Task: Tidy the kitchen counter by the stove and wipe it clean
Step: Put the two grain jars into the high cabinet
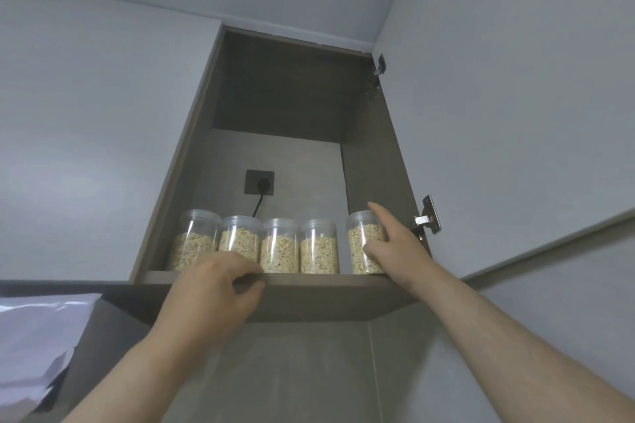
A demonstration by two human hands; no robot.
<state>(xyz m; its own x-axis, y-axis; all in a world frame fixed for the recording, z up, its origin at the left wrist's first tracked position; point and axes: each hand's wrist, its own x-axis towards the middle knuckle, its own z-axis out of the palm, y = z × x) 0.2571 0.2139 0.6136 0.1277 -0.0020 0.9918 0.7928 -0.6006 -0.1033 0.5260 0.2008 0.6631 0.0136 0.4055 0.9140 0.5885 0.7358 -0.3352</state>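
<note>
Right hand (391,245), right of centre: clamped on the rightmost jar (359,240). Thumb lies across the jar's front, index finger runs up its right side to the lid. The other fingers are hidden behind it.

Left hand (216,280), lower centre: fingers curled over the front edge of the shelf (326,280), thumb underneath. It grips the edge and holds nothing else. The hands are well apart, both arms reaching up from the bottom of the frame.

The held jar stands upright on the shelf at the right end, near the cabinet's right wall. It is clear plastic with a clear lid, partly filled with pale flakes.

Left of it is a row of four jars (278,247), same type and same fill, upright and packed side by side. There is a small gap between that row and the held jar.

The cabinet (281,89) is open, with a dark interior. A socket (259,182) sits on the back wall above the row, and a cable (258,206) drops from it behind the jars.

The door (515,113) is swung open across the right of the frame. The lower hinge (426,220) is just right of the right hand, the upper hinge (378,70) near the top right corner of the opening.

Grey tiled wall (292,371) below the shelf. A white glossy object (37,330) is at lower left; I cannot tell what it is.
</note>
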